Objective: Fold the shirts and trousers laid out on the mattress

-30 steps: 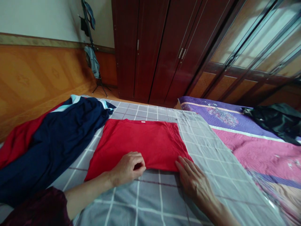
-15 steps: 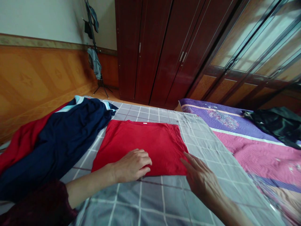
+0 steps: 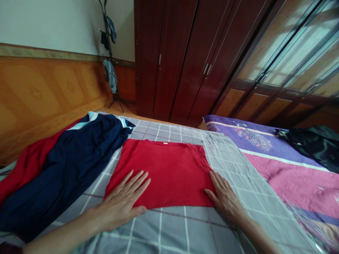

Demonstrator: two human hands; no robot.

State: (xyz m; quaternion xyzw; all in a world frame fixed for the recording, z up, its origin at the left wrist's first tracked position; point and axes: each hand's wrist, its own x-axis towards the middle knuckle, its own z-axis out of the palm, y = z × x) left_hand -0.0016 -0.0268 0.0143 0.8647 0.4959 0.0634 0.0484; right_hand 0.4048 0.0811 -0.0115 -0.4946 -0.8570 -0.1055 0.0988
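A red shirt (image 3: 169, 169) lies flat on the grey checked bed sheet (image 3: 172, 229), its neckline with a small white label at the far edge. My left hand (image 3: 125, 199) rests palm down over the shirt's near left part, fingers spread, thumb by the near edge. At the right edge of the shirt, my right hand (image 3: 226, 197) lies with its fingers stretched out along the cloth and its thumb apart. Neither hand holds anything.
Dark blue clothing (image 3: 71, 158) and red clothing (image 3: 34, 162) lie heaped at the left. To the right is a purple and pink bed cover (image 3: 293, 176) with a black garment (image 3: 312, 144). Behind stand a dark red wardrobe (image 3: 177, 60) and a coat stand (image 3: 109, 46).
My left hand has moved left over the shirt and spread its fingers. My right hand has shifted slightly, now along the right edge. The view has tilted a little, so things sit lower.
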